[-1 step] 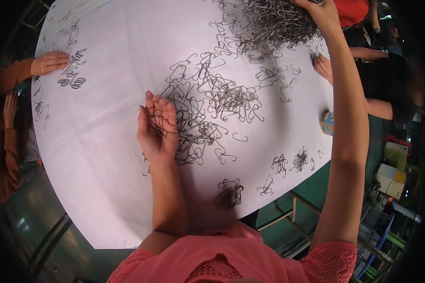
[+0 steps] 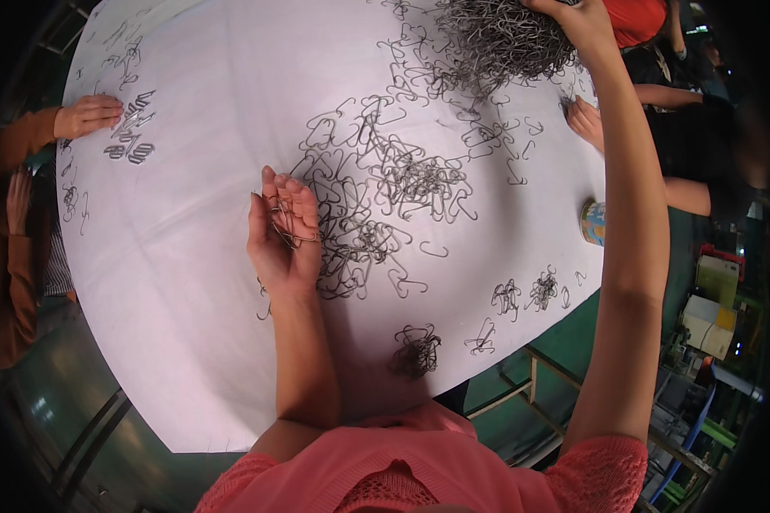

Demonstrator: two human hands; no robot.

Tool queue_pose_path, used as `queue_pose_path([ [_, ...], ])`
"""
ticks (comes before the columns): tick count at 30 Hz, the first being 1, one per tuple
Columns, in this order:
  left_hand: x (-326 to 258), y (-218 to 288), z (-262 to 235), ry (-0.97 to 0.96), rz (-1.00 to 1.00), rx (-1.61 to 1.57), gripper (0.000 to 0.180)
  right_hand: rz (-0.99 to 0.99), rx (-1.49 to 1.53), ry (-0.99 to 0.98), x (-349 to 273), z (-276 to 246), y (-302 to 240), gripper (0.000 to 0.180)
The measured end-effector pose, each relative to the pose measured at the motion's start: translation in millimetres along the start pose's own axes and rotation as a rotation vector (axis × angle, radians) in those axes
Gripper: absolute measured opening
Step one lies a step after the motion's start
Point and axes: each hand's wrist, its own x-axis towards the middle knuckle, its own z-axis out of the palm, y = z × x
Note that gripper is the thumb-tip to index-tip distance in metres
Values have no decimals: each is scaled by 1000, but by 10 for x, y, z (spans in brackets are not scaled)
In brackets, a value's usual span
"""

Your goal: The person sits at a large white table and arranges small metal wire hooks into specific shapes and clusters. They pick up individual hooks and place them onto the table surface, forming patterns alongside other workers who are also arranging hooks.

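My left hand (image 2: 284, 244) is palm up and cupped above the white tabletop, its fingers curled round several thin wire hooks (image 2: 287, 229). Beside it on the right spreads a loose scatter of bent wire hooks (image 2: 419, 181), tangled together in places. At the far right my right hand (image 2: 583, 24) reaches to a large dense heap of the same hooks (image 2: 505, 43). One stretched digit lies along the heap's edge; the other fingertips are cut off by the top of the picture, so its grip does not show.
Small clumps of hooks (image 2: 417, 350) lie along the near right edge of the white table (image 2: 188, 325). A round tin (image 2: 592, 222) stands by my right forearm. A co-worker's hand (image 2: 90, 115) touches hooks at the left; another person's hand (image 2: 584, 121) rests at the right edge.
A blurred dark patch at the heap's lower edge is gone, and separate hooks show there now. My left hand has barely shifted and keeps its hooks.
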Motion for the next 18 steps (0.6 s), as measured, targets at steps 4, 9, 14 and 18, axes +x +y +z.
queue_pose_path([
  [4, -23, 6, 18, 7, 4, -3, 32, 41, 97, -23, -81, 54, -198, 54],
  [9, -25, 20, -2, -22, -16, -10, 33, 37, 115, -41, -280, 127, -315, 56],
  [14, -21, 15, -28, -31, -32, -28, 33, -157, 18, -23, -404, 151, -236, 50],
  [18, -9, 11, -12, -53, -42, -60, 34, 114, 216, -8, -547, 127, -376, 50],
])
